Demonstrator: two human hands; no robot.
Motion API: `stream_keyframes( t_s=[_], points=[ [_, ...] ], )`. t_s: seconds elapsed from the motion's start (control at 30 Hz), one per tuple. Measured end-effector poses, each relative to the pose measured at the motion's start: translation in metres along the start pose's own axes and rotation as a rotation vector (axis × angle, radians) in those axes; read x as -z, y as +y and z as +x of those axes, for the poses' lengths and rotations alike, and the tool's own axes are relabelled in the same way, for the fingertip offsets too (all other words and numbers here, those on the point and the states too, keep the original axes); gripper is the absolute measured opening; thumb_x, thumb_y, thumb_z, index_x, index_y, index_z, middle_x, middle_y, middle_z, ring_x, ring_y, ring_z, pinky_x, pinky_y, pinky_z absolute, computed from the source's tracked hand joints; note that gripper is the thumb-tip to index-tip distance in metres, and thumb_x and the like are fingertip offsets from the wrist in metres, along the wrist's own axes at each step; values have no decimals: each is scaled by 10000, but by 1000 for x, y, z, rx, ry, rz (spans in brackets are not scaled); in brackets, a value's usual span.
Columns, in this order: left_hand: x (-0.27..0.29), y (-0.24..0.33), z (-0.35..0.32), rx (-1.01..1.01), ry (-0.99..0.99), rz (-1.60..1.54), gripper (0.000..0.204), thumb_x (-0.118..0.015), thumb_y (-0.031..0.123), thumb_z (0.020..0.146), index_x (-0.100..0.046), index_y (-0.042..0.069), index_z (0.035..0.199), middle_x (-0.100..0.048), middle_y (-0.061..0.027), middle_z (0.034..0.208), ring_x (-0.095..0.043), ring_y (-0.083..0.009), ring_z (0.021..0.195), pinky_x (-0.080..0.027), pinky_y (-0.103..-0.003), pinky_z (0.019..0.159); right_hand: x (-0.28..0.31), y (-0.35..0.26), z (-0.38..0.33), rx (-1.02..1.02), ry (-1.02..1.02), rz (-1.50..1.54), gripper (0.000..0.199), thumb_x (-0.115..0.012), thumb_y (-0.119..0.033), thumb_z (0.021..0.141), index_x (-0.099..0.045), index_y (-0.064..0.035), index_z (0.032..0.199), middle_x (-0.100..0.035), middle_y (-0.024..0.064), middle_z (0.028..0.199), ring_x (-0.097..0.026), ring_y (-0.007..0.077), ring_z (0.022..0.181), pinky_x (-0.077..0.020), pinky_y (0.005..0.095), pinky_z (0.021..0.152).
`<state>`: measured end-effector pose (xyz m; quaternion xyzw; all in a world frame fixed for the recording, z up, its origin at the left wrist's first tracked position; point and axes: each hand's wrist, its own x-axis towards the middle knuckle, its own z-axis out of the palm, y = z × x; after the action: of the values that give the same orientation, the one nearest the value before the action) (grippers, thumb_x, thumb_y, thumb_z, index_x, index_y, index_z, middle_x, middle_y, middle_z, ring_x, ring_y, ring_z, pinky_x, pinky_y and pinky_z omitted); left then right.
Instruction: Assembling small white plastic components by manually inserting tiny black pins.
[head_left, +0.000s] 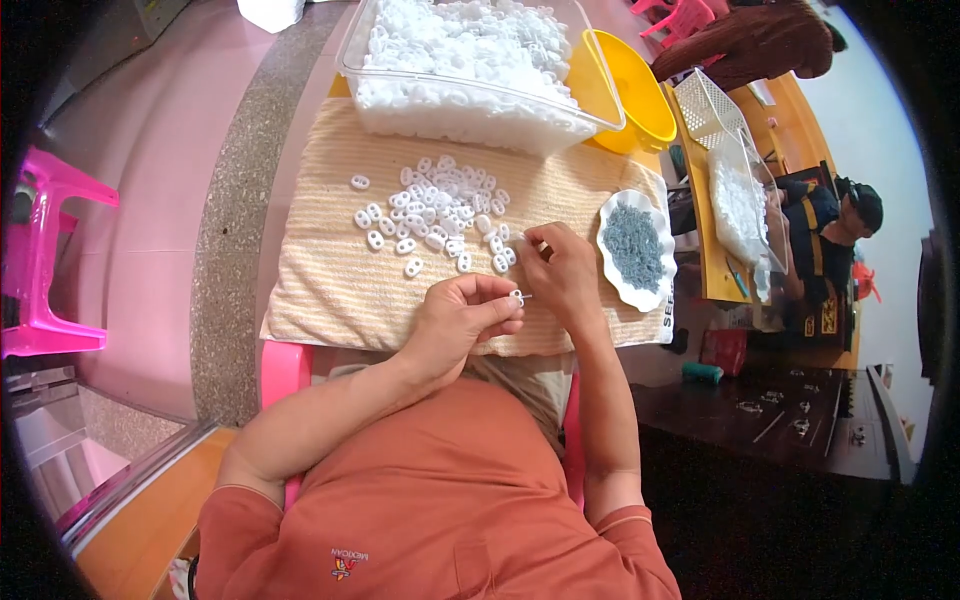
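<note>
Between the thumb and fingertips of my left hand (pixel 464 318) is a small white plastic piece (pixel 517 297), with a thin pin-like bit sticking out to its right. My right hand (pixel 562 268) is just beyond it, fingers curled together at the right edge of a loose pile of white oval pieces (pixel 440 205) with two holes each. What its fingertips hold, if anything, is too small to make out. Right of that hand, a white scalloped dish (pixel 640 296) holds many tiny grey parts (pixel 634 245), too fine to name.
A striped beige towel (pixel 330 270) covers the table. At its far side stand a clear bin (pixel 460 90) heaped with white pieces and a yellow basin (pixel 640 90). People sit at a wooden table (pixel 715 265) on the right. A pink stool (pixel 50 250) is at far left.
</note>
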<state>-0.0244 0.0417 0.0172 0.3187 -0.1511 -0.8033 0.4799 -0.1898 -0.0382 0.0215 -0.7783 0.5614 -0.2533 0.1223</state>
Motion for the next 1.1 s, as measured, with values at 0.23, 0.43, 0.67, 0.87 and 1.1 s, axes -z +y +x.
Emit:
stream_keyframes(
  t_s=[0.23, 0.43, 0.67, 0.87, 1.1],
  points=[
    [1, -3, 1, 6, 10, 29, 160, -649, 29, 869, -602, 8, 1021, -651, -68, 897, -653, -131, 798, -572, -257, 740, 5, 6, -8, 91, 59, -19, 115, -689, -86, 794, -671, -20, 886, -650, 129, 801, -638, 276, 652, -503, 361, 596],
    [0, -2, 0, 1, -2, 22, 157, -646, 30, 873, -600, 3, 1020, -650, -68, 893, -651, -126, 794, -573, -253, 732, 11, -1, -12, 192, 30, -190, 117, -635, -90, 839, -657, -35, 941, -629, 120, 837, -631, 307, 698, -501, 374, 611],
    [-3, -1, -1, 0, 13, 0, 133, -653, 30, 866, -605, -2, 986, -650, -61, 883, -642, -117, 773, -554, -237, 725, 15, 0, -14, 242, -29, -219, 165, -612, -79, 844, -634, -45, 1004, -599, 113, 867, -621, 310, 728, -496, 386, 623],
    [1, -3, 0, 6, 3, 5, 151, -646, 30, 873, -603, 4, 1015, -650, -66, 892, -649, -125, 782, -575, -253, 727, 41, -7, -14, 219, -166, -111, 222, -563, -12, 804, -643, -44, 1009, -596, 123, 870, -612, 329, 767, -490, 402, 664],
    [1, -2, 2, -4, -9, 1, 143, -644, 32, 874, -605, 4, 1009, -649, -67, 890, -648, -125, 781, -571, -249, 731, 35, 2, -5, 176, -254, -192, 187, -584, -57, 823, -648, -45, 998, -610, 141, 864, -605, 342, 803, -480, 407, 708]
  ],
)
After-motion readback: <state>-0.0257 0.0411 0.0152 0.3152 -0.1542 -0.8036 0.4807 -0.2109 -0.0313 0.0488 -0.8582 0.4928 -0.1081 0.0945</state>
